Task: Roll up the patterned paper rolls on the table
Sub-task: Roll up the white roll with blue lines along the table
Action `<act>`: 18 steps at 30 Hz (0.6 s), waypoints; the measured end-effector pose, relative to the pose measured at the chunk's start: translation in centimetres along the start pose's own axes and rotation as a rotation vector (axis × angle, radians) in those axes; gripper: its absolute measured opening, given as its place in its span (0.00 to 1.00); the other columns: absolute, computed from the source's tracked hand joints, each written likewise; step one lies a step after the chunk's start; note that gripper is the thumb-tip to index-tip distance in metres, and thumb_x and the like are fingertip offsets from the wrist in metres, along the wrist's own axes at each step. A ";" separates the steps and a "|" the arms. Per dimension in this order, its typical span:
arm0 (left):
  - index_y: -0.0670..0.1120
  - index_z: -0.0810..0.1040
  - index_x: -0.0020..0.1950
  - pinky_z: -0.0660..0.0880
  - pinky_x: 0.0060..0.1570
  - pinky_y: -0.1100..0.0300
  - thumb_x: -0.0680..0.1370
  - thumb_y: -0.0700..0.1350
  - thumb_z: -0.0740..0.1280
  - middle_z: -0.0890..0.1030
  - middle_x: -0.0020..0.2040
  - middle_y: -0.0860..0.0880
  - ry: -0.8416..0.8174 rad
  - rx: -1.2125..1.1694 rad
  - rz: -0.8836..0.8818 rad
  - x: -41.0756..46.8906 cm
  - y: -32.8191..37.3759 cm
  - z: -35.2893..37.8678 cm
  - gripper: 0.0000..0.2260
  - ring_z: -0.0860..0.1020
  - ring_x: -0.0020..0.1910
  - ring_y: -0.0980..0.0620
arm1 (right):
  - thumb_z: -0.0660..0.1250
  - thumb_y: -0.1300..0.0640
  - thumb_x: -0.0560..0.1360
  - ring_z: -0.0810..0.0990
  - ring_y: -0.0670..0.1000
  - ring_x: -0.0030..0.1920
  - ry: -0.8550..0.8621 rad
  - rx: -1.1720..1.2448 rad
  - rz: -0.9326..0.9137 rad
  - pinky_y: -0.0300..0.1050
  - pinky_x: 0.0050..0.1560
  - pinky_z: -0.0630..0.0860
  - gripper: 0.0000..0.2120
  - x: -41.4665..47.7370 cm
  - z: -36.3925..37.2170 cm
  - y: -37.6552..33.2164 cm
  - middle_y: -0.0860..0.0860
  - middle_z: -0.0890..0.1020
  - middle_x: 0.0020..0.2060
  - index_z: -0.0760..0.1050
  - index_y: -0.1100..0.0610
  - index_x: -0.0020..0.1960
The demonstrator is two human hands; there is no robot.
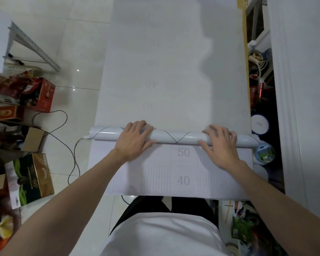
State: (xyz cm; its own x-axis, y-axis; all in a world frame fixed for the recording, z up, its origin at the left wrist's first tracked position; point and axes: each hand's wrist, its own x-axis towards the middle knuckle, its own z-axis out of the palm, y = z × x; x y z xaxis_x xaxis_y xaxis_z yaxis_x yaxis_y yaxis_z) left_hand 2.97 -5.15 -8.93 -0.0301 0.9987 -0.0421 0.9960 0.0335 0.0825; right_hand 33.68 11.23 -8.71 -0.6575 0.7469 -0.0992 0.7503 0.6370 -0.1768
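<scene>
my left hand [134, 139] and my right hand [219, 143] are both on the patterned paper roll [175, 137], well apart from each other, one toward each end. on each hand the fingers curve over the top of the tube with the tips reaching its far side, and the thumb lies against the near side, so each hand clasps the roll rather than just resting on it. the roll lies crosswise on the long table [245, 52], close to my body, white and glossy with thin dark lines crossing over it between my hands. beyond it the unrolled sheet [164, 71] runs away from me down the table, plain side up, with faint mirrored numbers showing through. on my side of the roll a flat stretch of printed paper [183, 167] shows ruled lines and the numbers 50 and 40, ending at the table edge just above my white shirt [164, 235]. to the left, on the tiled floor [78, 43], a dark cable [70, 145] loops up toward the roll's left end, near a red box [44, 95] and a green and gold box [33, 178]. a green and blue tub [265, 151] sits just beside the roll's right end.
</scene>
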 end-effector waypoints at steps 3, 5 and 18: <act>0.45 0.75 0.65 0.68 0.52 0.50 0.78 0.61 0.65 0.74 0.53 0.43 0.024 0.025 -0.013 0.0 0.2 -0.1 0.24 0.73 0.48 0.42 | 0.63 0.34 0.75 0.68 0.54 0.61 -0.015 -0.032 -0.035 0.54 0.64 0.57 0.26 -0.3 0.0 0.4 0.50 0.68 0.60 0.70 0.46 0.67; 0.45 0.75 0.64 0.69 0.50 0.51 0.80 0.59 0.62 0.76 0.49 0.45 0.024 0.047 -0.003 0.1 0.3 -0.3 0.21 0.73 0.44 0.43 | 0.60 0.35 0.77 0.70 0.54 0.58 -0.002 -0.059 -0.049 0.53 0.60 0.59 0.25 -0.2 0.0 0.6 0.49 0.70 0.57 0.70 0.48 0.67; 0.44 0.75 0.64 0.70 0.49 0.50 0.82 0.57 0.54 0.77 0.47 0.45 0.022 0.055 0.041 0.4 -0.1 -0.8 0.21 0.73 0.44 0.42 | 0.60 0.40 0.78 0.71 0.55 0.58 0.050 -0.069 -0.001 0.55 0.59 0.62 0.21 -0.3 0.1 0.4 0.51 0.74 0.56 0.72 0.51 0.66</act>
State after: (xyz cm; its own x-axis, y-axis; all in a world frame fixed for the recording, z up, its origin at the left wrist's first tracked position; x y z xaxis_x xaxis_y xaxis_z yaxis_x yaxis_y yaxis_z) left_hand 2.81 -4.74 -8.20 0.0096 0.9998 -0.0177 0.9995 -0.0091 0.0287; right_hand 34.16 11.19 -8.88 -0.6553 0.7537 -0.0497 0.7537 0.6481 -0.1087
